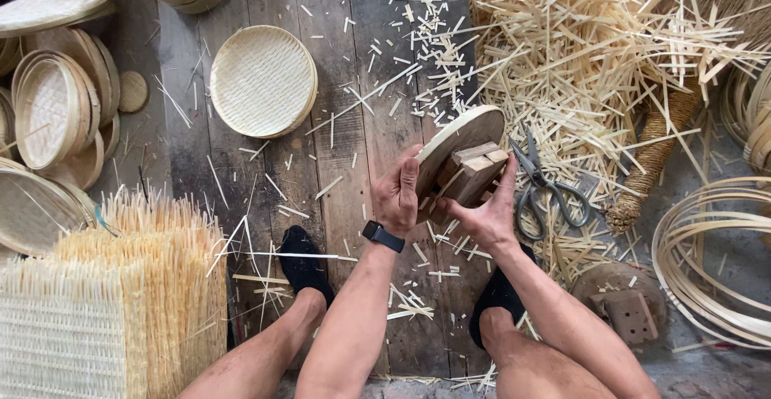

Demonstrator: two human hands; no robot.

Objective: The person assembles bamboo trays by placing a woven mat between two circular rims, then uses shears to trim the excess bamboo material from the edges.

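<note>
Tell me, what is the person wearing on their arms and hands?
Both arms are bare, with no sleeves or gloves. The left hand has a black watch with a dark square face strapped at its wrist. The right hand wears nothing at all.

Dark wooden plank floor (pixel 337 61) strewn with pale bamboo offcuts (pixel 578 53), lit by soft daylight.

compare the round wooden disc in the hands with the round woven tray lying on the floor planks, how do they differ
The wooden disc is tilted on edge, gripped by the left hand and right hand; the woven tray lies flat, untouched. The wooden disc has blocks fixed to its underside and a smooth face; the woven tray shows a fine woven surface with a rim. The woven tray looks wider. Both are round and pale.
</note>
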